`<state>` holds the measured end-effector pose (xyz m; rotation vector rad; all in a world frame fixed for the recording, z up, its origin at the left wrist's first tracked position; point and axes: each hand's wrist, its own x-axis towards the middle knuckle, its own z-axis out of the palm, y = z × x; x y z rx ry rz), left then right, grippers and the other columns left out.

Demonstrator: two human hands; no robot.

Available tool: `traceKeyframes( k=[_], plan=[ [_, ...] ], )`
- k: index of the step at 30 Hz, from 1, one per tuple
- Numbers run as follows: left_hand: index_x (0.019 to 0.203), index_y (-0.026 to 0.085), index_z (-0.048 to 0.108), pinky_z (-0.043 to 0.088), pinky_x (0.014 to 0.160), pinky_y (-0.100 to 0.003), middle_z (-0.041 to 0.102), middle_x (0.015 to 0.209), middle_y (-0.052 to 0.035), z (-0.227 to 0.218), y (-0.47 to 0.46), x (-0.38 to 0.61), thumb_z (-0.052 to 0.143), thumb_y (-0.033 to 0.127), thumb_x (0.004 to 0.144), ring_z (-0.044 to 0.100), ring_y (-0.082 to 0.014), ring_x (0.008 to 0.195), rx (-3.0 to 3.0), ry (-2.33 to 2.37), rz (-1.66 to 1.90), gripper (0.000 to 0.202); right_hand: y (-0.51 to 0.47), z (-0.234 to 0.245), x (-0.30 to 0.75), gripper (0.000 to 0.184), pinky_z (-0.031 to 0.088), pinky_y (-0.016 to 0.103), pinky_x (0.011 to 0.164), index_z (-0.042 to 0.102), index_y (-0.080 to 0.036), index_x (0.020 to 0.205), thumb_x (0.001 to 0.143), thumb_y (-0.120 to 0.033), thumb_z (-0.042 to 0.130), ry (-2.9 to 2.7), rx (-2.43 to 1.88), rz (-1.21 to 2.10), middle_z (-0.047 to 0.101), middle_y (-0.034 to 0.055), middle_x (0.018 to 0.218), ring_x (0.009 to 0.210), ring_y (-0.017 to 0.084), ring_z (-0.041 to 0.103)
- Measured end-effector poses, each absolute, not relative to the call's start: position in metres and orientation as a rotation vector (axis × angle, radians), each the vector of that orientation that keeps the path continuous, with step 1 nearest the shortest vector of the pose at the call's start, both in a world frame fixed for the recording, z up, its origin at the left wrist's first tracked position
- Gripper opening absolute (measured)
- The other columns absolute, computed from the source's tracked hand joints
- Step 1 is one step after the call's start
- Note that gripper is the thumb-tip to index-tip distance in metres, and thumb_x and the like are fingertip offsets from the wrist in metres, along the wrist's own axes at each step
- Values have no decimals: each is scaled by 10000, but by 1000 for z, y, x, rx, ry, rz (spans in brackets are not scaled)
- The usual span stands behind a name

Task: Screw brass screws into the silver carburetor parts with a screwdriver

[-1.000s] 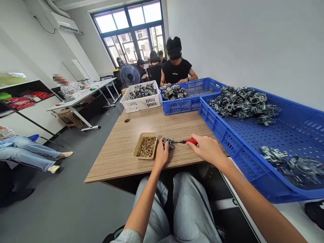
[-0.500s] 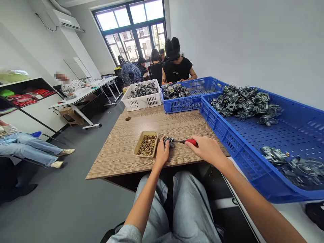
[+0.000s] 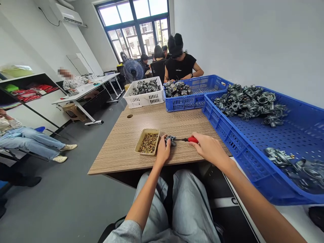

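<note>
My left hand (image 3: 163, 150) is closed around a small grey metal carburetor (image 3: 171, 139) just above the near part of the wooden table (image 3: 121, 148). In my right hand (image 3: 206, 145) is a screwdriver (image 3: 192, 139) with a red handle, held level and pointing left. Its dark shaft reaches the carburetor; whether the tip sits in a screw is too small to tell. Immediately left of my left hand stands a cream tray (image 3: 136, 149) of small brass-coloured parts.
Right of the table, a large blue crate (image 3: 227, 138) holds many carburetors. Along the back stand a white crate (image 3: 144, 100) and another blue crate (image 3: 183, 104), both with carburetors. A person in black (image 3: 181, 67) sits behind them. A fan (image 3: 133, 70) stands further back.
The camera view has shifted slightly. My right hand and the screwdriver handle sit a little further from the carburetor. Both hands keep their hold.
</note>
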<state>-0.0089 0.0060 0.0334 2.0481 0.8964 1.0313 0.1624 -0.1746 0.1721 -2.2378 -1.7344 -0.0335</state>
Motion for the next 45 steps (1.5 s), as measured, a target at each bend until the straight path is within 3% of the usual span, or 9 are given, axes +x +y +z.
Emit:
traceKeyframes(
  k=[6, 11, 22, 36, 45],
  plan=[
    [1413, 174, 558, 437, 1216, -472, 655, 1450, -181, 34, 6, -8, 384, 521, 1107, 610, -286, 1375, 2045, 901, 1029, 494, -174, 174, 158, 318, 241, 327, 620, 644, -238, 1045, 1108, -511, 493, -1693, -2400, -80, 788, 80, 915, 848, 278, 750],
    [1407, 189, 562, 447, 1206, -458, 667, 1433, -166, 34, 6, -8, 388, 532, 1108, 619, -275, 1361, 2045, 902, 1036, 487, -175, 175, 159, 206, 296, 314, 646, 623, -256, 1100, 1100, -434, 519, -1717, -2313, -15, 796, 62, 1000, 900, 257, 748],
    [1400, 174, 553, 447, 1195, -452, 671, 1410, -174, 35, 6, -9, 374, 532, 1109, 623, -276, 1346, 2051, 890, 1035, 494, -174, 174, 158, 319, 296, 315, 649, 633, -233, 1044, 1118, -497, 469, -1682, -2392, -42, 788, 84, 948, 890, 280, 753],
    [1423, 192, 547, 442, 1203, -449, 663, 1434, -173, 32, 6, -8, 359, 610, 1102, 619, -278, 1369, 2046, 916, 1038, 559, -173, 174, 163, 281, 297, 319, 655, 623, -245, 1036, 1097, -494, 508, -1627, -2415, -84, 794, 77, 953, 880, 286, 756],
    [1426, 185, 548, 454, 1190, -471, 671, 1431, -177, 32, 7, -8, 374, 565, 1107, 627, -289, 1356, 2047, 909, 1034, 526, -170, 169, 163, 261, 290, 313, 660, 617, -244, 1024, 1093, -474, 514, -1621, -2381, -36, 790, 73, 956, 877, 270, 747]
  ],
)
